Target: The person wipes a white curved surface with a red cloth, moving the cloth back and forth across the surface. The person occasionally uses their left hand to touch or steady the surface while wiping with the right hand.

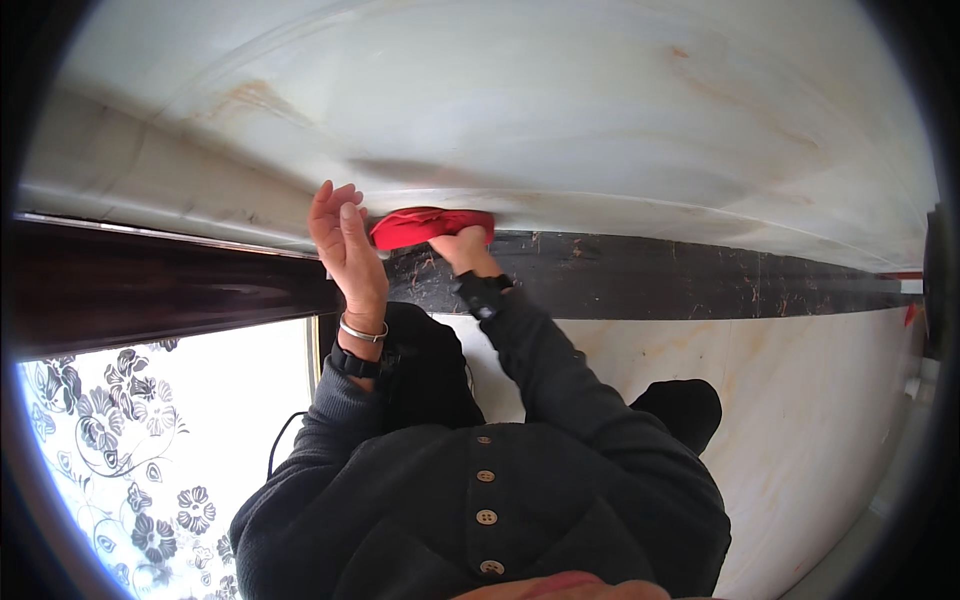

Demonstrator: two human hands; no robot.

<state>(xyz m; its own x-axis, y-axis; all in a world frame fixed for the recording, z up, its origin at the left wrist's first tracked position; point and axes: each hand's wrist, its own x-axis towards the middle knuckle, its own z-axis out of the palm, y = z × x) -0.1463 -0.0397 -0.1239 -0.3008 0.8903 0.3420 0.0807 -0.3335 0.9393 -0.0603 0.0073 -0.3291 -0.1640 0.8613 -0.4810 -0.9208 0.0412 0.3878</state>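
Note:
My right hand [465, 244] presses a folded red cloth [429, 227] against the base of a pale marbled wall panel [525, 97], where it meets a dark stone-patterned strip [637, 274]. Part of the fingers is hidden by the cloth. Just left of the cloth, my left hand [346, 244] is raised with its fingers apart and slightly curled, holding nothing. A silver bangle [363, 330] circles the left wrist, and both wrists wear black bands.
A dark glossy wooden beam or frame [165, 281] runs along the left. Below it is a bright pane with a floral pattern [150, 420]. Pale marbled flooring or panelling [787, 390] lies at the right, beside my black-clad knee [679, 409].

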